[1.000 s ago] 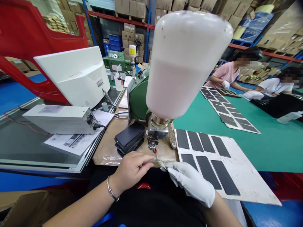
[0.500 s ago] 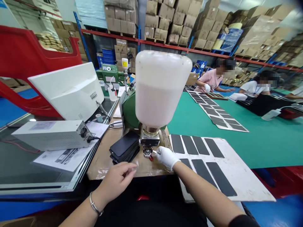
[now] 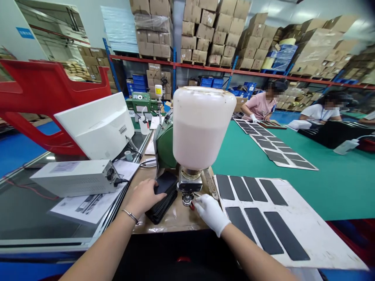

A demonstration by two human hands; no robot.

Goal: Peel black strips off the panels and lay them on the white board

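Note:
My left hand (image 3: 143, 198), bare with a thin bracelet, grips a stack of black rectangular pieces (image 3: 165, 183) on the tan, plastic-covered bench (image 3: 172, 220). My right hand (image 3: 211, 214), in a white glove, pinches a small thin metal piece right beside the metal nozzle head (image 3: 187, 197) of a green machine. A large milky-white bottle (image 3: 199, 128) stands on top of that head. To the right lies a white board (image 3: 320, 249) carrying several black strips (image 3: 263, 230).
A grey power supply box (image 3: 76, 177) and papers (image 3: 84, 208) sit left of the bench, with a white monitor (image 3: 93, 127) behind. A green table (image 3: 322, 195) holds more boards. Two co-workers (image 3: 260, 105) sit beyond it, before shelves of cartons (image 3: 205, 35).
My left hand has moved forward from the bench front onto the black stack. My right hand stays by the nozzle head. The view has tilted upward and shows more of the shelves.

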